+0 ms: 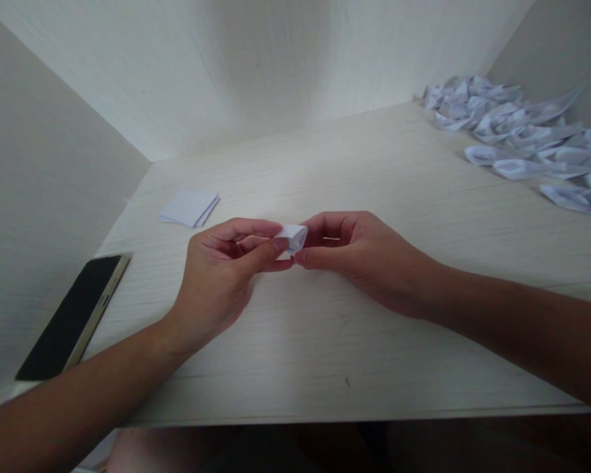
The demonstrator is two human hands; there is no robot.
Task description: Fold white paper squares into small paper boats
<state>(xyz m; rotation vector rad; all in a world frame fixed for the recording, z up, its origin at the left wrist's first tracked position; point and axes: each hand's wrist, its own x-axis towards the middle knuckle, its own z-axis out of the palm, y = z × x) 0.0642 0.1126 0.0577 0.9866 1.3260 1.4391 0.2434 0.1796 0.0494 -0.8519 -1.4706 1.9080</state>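
A small folded piece of white paper (294, 236) is held between my two hands, above the middle of the table. My left hand (229, 259) pinches its left side between thumb and fingers. On the other side, my right hand (347, 246) has its thumb and fingertips closed at the paper's right edge. The paper has creased, angled faces, and the fingers cover part of it. Beyond my left hand lies a small stack of white paper sheets (190, 207).
Many folded white paper pieces (512, 121) lie in a pile at the far right. A dark-screened phone (73, 315) rests at the left beside my forearm. Pale walls (276, 59) border the white table (315, 368) at the back and sides.
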